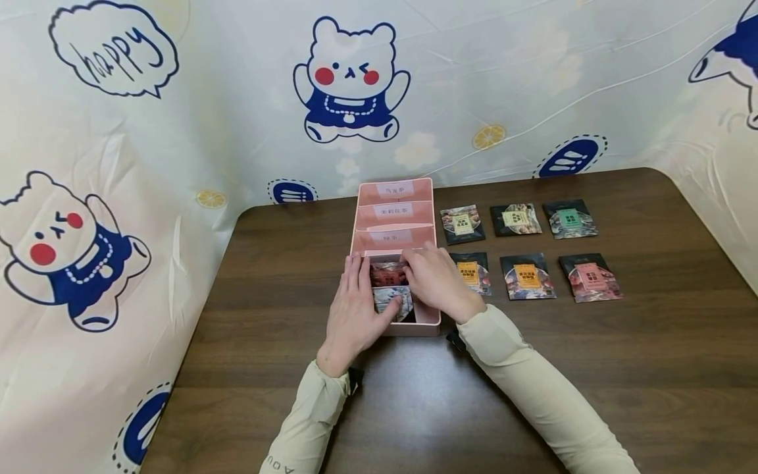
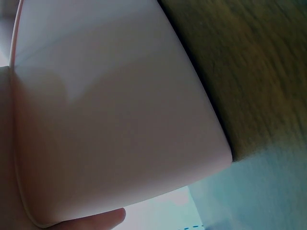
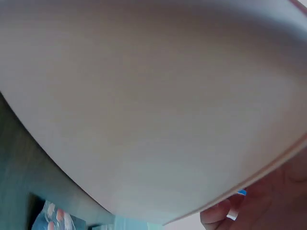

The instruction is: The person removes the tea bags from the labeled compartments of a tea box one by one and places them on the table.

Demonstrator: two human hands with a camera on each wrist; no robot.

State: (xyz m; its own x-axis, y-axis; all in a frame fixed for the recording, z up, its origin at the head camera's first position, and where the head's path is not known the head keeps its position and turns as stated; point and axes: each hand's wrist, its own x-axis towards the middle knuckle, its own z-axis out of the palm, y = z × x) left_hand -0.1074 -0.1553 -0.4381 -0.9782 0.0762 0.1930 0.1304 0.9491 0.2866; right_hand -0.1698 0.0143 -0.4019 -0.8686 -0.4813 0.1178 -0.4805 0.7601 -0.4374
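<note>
A long pink box (image 1: pixel 393 262) with dividers and paper labels stands on the table. In its near half lie a red tea packet (image 1: pixel 387 274) and, closer to me, a pale patterned packet (image 1: pixel 387 299). My left hand (image 1: pixel 355 316) rests along the left rim with straight fingers, its thumb over the pale packet. With curled fingers, my right hand (image 1: pixel 438 280) reaches over the right rim and holds the red packet's right edge; its fingertips are partly hidden. Both wrist views are mostly filled by the box's outer walls (image 2: pixel 120 120), (image 3: pixel 158 105).
Right of the box, tea packets lie in two rows: cream-labelled ones (image 1: pixel 463 224), (image 1: pixel 516 219), a green one (image 1: pixel 571 218), orange ones (image 1: pixel 474 271), (image 1: pixel 528 276) and a red one (image 1: pixel 590 277). A printed curtain (image 1: pixel 237 112) hangs behind the wooden table (image 1: pixel 266 283).
</note>
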